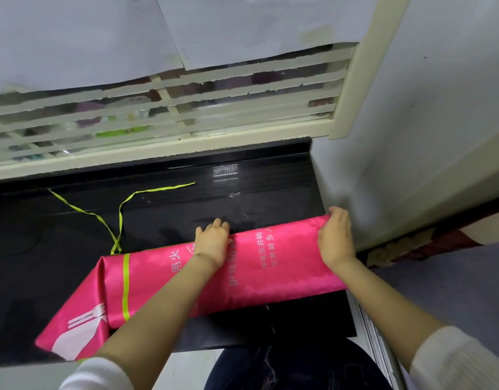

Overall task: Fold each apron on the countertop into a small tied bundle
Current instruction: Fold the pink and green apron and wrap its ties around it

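A bright pink apron (273, 273) with white print and a lime-green stripe lies folded into a long band across the black countertop (209, 201). Its left part hangs folded over the counter's front edge. Two thin lime-green ties (120, 212) trail from its far left corner over the counter. My left hand (213, 239) rests on the band's far edge near the middle, fingers curled over the fold. My right hand (335, 235) holds the band's right end, fingers wrapped over its far corner.
A window with white horizontal bars (169, 108) and paper sheets taped above runs behind the counter. A pale wall (425, 136) closes the right side. My dark trousers (285, 370) show below the counter's front edge.
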### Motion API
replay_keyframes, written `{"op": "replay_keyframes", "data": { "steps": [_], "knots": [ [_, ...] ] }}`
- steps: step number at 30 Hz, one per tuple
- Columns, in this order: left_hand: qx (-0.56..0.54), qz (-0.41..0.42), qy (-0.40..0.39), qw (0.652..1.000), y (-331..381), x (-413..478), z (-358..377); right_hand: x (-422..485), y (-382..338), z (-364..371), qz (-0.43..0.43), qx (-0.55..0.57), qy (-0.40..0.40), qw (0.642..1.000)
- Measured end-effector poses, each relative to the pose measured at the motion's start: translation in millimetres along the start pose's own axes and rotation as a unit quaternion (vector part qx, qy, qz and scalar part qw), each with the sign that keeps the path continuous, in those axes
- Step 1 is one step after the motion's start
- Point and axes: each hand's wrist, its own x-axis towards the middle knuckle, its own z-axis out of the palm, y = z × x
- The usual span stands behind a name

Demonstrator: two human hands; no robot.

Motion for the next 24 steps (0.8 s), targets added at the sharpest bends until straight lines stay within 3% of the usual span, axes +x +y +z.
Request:
{"op": "replay_keyframes", "data": {
  "steps": [4, 7, 11, 17, 20, 24],
  "knots": [
    [-0.01, 0.003, -0.009, 1.0, -2, 2, -1, -21, -17, 22, -0.278, -0.151, -0.028, 0.948],
    [-0.027, 0.002, -0.011, 1.0, -3, 1, -2, -43, -34, 36, -0.392, -0.19, -0.165, 0.885],
    [-0.045, -0.012, 0.001, 0.999, -1, -5, 0, -44, -35, 38, -0.389, -0.188, -0.24, 0.869],
    [0.022, 0.009, 0.052, 0.998, 7, -41, 6, -37, -34, 30, -0.383, -0.18, -0.252, 0.87],
    [0.033, -0.023, -0.014, 0.999, 1, -66, 15, -37, -33, 31, -0.374, -0.188, -0.253, 0.872],
    [-0.068, -0.082, -0.074, 0.992, -21, -88, 35, -45, -45, 32, -0.346, -0.187, -0.229, 0.891]
  ]
}}
